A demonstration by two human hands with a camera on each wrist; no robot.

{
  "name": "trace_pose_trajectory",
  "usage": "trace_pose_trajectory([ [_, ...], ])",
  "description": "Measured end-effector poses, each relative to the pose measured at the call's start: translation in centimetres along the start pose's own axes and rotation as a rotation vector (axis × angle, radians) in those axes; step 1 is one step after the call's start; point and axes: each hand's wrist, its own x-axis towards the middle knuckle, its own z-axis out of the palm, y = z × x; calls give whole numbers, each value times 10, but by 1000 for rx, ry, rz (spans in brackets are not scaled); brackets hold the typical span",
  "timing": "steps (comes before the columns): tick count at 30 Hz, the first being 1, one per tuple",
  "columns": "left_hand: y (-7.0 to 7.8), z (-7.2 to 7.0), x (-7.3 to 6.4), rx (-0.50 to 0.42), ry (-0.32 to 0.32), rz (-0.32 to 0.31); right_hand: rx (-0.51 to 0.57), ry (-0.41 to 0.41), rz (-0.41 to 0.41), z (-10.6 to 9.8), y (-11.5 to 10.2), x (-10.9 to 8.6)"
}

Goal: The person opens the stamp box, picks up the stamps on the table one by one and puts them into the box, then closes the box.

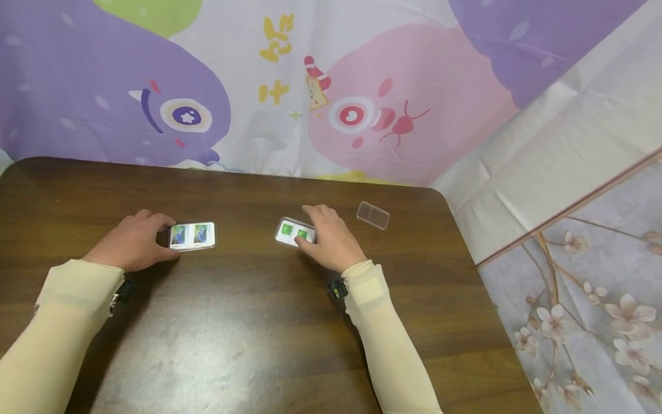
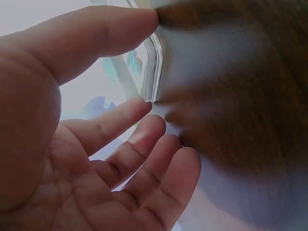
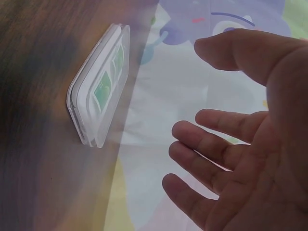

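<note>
At the left, a flat clear plastic case (image 1: pixel 192 236) holds a white card with two blue-green pictures. My left hand (image 1: pixel 135 240) has thumb and index finger at opposite sides of its left end; in the left wrist view the case's edge (image 2: pixel 156 62) runs between those fingertips. A second clear case (image 1: pixel 286 229), with two green squares on white, lies near the table's middle. Over its right end hovers my right hand (image 1: pixel 331 238), thumb and fingers spread. The right wrist view shows a gap between this hand (image 3: pixel 250 139) and the green-square case (image 3: pixel 98 89).
An unfilled-looking clear plastic piece (image 1: pixel 373 215) with a middle divider lies right of my right hand. The brown wooden table (image 1: pixel 258 322) ends at a cartoon-printed cloth (image 1: pixel 258 132) behind. A flowered panel (image 1: pixel 579 299) stands at the right.
</note>
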Motion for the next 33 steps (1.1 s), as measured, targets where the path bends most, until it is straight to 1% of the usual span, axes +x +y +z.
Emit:
trace_pose_trajectory([
  [10,0,1,1,17,5,4,-3,11,-14,-2,0,1],
  [16,7,5,4,13,11,19,-12,8,-9,-2,1,0],
  [25,28,18,9,11,11,60,-18,6,-17,-1,2,1],
  [33,55,34,13,-17,10,94,-19,-4,-18,0,4,2],
])
